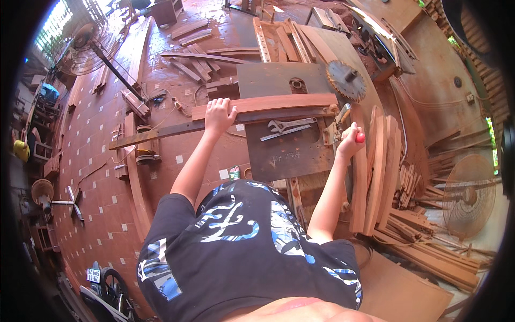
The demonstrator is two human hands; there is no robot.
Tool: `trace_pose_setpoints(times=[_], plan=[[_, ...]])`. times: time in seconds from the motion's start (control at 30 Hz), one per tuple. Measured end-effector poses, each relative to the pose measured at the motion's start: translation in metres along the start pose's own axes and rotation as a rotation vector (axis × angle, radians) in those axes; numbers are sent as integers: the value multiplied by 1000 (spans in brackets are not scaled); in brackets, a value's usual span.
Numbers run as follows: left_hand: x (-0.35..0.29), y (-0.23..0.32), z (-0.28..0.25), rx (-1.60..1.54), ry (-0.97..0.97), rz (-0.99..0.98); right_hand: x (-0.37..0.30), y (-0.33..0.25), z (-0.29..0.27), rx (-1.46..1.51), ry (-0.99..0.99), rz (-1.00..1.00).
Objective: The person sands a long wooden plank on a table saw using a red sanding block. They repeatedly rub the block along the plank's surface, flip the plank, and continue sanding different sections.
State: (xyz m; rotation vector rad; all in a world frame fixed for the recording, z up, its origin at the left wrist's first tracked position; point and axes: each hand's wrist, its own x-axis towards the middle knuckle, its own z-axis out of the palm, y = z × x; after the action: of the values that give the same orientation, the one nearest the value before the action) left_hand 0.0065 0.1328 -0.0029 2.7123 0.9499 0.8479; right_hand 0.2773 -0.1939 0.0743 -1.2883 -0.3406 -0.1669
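Note:
A reddish wooden board (289, 102) lies across the dark metal machine table (300, 155), along a long straight bar (161, 134). My left hand (218, 116) is closed over the board's left end, fingers on its far side. At the table's right edge my right hand (350, 141) is wrapped round a handle with a red end (360, 138), beside a metal clamp-like fitting (331, 130). What the handle joins to is partly hidden by my fingers. An adjustable wrench (289, 125) and a steel ruler (284, 133) lie on the table between my hands.
A toothed circular saw blade (346, 80) stands beyond my right hand. Long boards (378, 166) lean at the right, near a round fan (469, 196). Another fan (83, 40) stands far left. Timber pieces (198, 64) lie on the tiled floor, and a motorbike wheel (113, 290) shows lower left.

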Motion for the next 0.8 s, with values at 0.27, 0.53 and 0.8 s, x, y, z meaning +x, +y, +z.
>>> trace_pose_setpoints(times=[0.27, 0.53, 0.8], plan=[[-62, 32, -27, -1, 5, -8, -40, -28, -49, -19, 78, -8], [-87, 42, -31, 10, 63, 1, -57, -49, -73, 14, 7, 64], [-91, 42, -22, 39, 73, -40, -55, -49, -72, 7, -4, 42]])
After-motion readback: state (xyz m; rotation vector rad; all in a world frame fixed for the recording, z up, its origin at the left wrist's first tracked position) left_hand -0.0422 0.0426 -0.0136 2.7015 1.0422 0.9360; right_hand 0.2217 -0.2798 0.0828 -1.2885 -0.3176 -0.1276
